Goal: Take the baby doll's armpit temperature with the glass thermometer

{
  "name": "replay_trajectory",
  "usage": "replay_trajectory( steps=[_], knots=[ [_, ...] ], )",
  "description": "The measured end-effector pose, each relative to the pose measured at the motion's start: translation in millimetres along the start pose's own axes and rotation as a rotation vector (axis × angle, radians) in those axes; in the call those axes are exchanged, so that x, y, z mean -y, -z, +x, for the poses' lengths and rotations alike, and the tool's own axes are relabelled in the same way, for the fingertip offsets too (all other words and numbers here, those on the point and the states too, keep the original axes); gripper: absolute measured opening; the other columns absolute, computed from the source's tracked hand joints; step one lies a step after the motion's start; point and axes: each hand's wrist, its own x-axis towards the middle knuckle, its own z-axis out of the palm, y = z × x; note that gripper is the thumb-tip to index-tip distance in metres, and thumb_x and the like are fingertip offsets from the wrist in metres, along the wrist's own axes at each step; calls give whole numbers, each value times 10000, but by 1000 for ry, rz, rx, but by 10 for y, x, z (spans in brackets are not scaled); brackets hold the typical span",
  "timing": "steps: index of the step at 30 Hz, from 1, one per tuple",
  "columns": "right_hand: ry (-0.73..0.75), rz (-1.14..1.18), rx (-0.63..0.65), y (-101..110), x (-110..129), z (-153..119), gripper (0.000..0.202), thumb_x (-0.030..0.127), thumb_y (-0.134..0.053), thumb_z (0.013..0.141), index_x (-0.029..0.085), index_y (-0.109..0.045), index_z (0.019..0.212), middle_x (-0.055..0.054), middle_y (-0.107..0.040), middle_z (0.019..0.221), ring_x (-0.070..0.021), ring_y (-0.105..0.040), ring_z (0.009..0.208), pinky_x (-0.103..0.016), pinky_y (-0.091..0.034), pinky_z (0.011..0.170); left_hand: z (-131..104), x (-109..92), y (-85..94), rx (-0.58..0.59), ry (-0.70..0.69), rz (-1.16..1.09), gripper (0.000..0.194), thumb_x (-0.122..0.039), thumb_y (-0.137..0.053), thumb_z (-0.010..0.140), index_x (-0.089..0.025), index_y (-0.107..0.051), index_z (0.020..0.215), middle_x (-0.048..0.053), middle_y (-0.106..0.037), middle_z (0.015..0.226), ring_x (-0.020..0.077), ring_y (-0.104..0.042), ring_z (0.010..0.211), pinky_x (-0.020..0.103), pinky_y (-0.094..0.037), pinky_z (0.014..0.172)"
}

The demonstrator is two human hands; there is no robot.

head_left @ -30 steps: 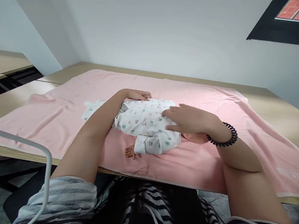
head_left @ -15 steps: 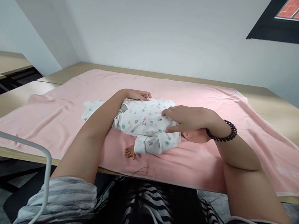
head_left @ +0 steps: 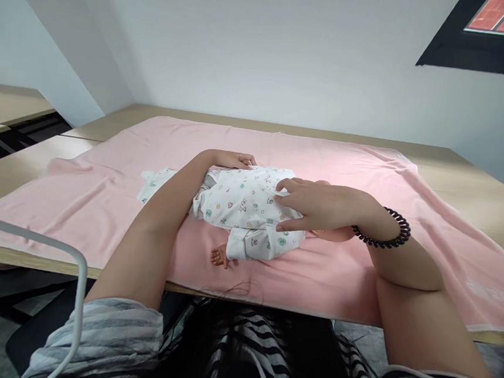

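A baby doll (head_left: 242, 203) in a white printed top lies across a pink blanket (head_left: 113, 212), its head (head_left: 340, 235) to the right. My right hand (head_left: 321, 207) rests over its neck and upper body with fingers spread and slightly bent, hiding much of the head. On the far side of the doll's lower body, my left hand (head_left: 237, 160) lies with fingers stretched out, touching the top's edge. The doll's near hand (head_left: 219, 256) pokes out of a folded white cuff. My left forearm covers part of the doll's legs; printed white cloth (head_left: 158, 184) shows beyond it.
The blanket covers much of a wooden table (head_left: 477, 185) against a white wall (head_left: 268, 55). A white curved bar (head_left: 79, 291) stands at the lower left. Another table (head_left: 8, 103) is at the left, and a dark-framed window (head_left: 480, 53) at the upper right.
My right hand has shifted slightly to the right and toward me, its fingers bending more and sliding over the top. My left hand and the doll's body stay in place.
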Motion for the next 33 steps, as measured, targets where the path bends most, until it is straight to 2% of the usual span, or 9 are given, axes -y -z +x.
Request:
replay_trajectory(
  steps=[3,7,10,14,16,18,21,27,33],
  knots=[
    [77,-7,-28,11,28,-25,547,676,-448,1049,172,-545,858,-105,-587,1101,-254,-514,1018,-371,-382,732,93,84,48,14,-62,11,415,-527,-688,813,-267,-624,1131,52,-679,1228,207,-666,996,287,-596,818],
    [138,7,-55,30,91,-83,580,700,-428,1048,168,-592,882,-117,-586,1288,-274,-546,1115,-386,-424,796,129,132,69,29,-85,43,432,-548,-674,829,-266,-620,1152,57,-671,1230,198,-658,975,276,-590,806],
    [116,-54,-68,4,124,-134,602,719,-398,1044,191,-667,1150,-144,-492,1490,-327,-529,1241,-424,-458,865,89,111,52,24,-78,21,429,-558,-660,851,-250,-604,1144,69,-665,1247,200,-656,951,275,-594,781],
    [-44,-131,-111,-92,79,-113,692,723,-414,1029,249,-499,1525,-190,-296,1648,-421,-446,1367,-538,-448,984,81,95,56,46,-60,-4,448,-534,-688,840,-272,-603,1193,67,-660,1299,219,-666,1008,291,-596,817],
    [-131,-112,-121,-138,18,-46,764,727,-453,1008,232,-420,1588,-211,-436,1545,-419,-510,1285,-541,-451,982,106,105,70,53,-68,-1,450,-520,-702,829,-278,-611,1197,68,-660,1322,228,-666,1061,295,-592,850],
    [-194,-75,-84,-163,-54,36,836,744,-481,981,199,-380,1608,-192,-608,1309,-391,-583,1131,-494,-477,900,132,118,81,58,-73,3,440,-513,-706,822,-276,-619,1183,71,-657,1337,233,-665,1079,295,-590,850],
    [-221,-14,9,-145,-142,122,823,748,-493,969,202,-406,1579,-136,-663,1077,-321,-610,936,-395,-458,746,148,133,86,65,-73,3,436,-521,-687,834,-266,-617,1180,70,-670,1292,223,-669,1005,297,-589,797],
    [-108,29,-40,-67,-157,115,640,617,-490,1028,201,-420,1509,-128,-630,1165,-273,-592,952,-362,-437,767,109,104,64,39,-69,15,390,-503,-666,852,-244,-602,1138,50,-670,1223,187,-640,929,272,-565,774],
    [-36,14,-93,-81,-94,91,364,383,-476,1057,212,-486,1379,-107,-603,1161,-242,-554,961,-350,-411,828,48,39,24,29,-50,5,400,-519,-681,817,-255,-592,1104,45,-668,1181,179,-630,882,281,-566,759]
  ],
)
